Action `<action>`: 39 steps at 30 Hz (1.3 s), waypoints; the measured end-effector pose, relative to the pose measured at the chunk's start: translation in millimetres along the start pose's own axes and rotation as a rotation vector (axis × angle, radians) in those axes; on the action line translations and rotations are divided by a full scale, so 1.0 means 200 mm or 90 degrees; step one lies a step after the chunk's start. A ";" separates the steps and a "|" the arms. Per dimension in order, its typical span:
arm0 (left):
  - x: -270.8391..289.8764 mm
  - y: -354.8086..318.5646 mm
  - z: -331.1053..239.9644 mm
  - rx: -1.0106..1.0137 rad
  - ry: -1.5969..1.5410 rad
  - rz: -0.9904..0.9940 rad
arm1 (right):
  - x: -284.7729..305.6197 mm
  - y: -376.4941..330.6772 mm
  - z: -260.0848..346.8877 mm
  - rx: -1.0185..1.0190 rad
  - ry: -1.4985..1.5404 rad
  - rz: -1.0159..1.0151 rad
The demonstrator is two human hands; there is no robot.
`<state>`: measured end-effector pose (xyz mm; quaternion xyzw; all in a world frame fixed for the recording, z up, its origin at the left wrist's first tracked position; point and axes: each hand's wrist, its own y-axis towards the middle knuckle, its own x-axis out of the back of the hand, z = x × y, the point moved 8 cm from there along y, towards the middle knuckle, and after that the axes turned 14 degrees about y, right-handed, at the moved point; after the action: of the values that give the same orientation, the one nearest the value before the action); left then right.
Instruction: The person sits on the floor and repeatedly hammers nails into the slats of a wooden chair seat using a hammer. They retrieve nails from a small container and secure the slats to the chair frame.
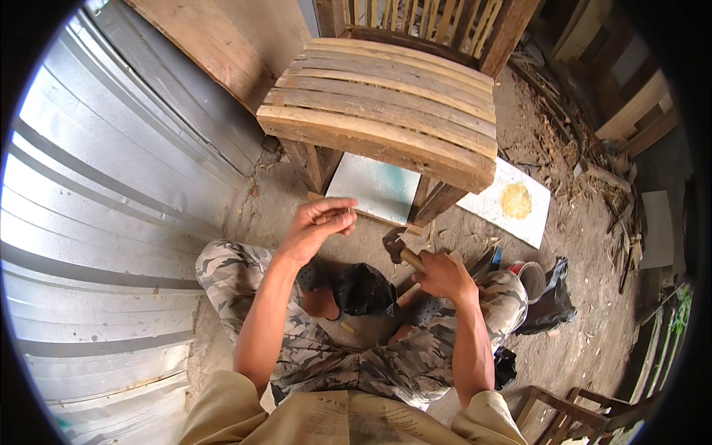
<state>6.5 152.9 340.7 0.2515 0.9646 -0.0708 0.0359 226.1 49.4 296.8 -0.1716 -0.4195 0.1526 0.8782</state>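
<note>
My left hand (317, 228) is raised in front of the wooden chair (386, 89), thumb and fingertips pinched on a small thin piece that looks like a nail (351, 211). My right hand (446, 277) is wrapped round the light wooden handle of a hammer (410, 257). Its dark head (393, 244) points toward the chair's front leg, low over the ground. Slats run across the chair's seat, and its backrest is at the far side. Between my feet lies a black plastic bag (366, 289).
A white board (371, 185) lies under the chair; another (530, 219) to the right bears a yellowish patch. Near my right knee are a red-rimmed container (528, 278) and a black bag (552, 304). Corrugated metal sheeting (111, 222) walls the left. Wood scraps (604, 215) litter the right.
</note>
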 end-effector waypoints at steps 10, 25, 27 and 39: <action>0.38 0.25 -0.74 -0.214 0.261 -0.182 | 0.56 -0.13 0.74 0.213 0.229 -0.150; 0.88 0.74 -0.86 -0.077 0.519 -0.450 | 1.08 0.65 1.06 0.267 0.015 -0.383; 0.90 0.77 -0.81 -0.046 0.545 -0.428 | 1.02 0.73 1.04 0.264 -0.008 -0.374; 0.93 0.80 -0.82 -0.066 0.496 -0.409 | 1.03 0.70 1.05 0.215 0.040 -0.340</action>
<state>-81.7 405.6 464.1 -0.0519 0.9372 0.0691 -0.3378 166.8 296.8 501.8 0.0884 -0.3909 -0.0213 0.9159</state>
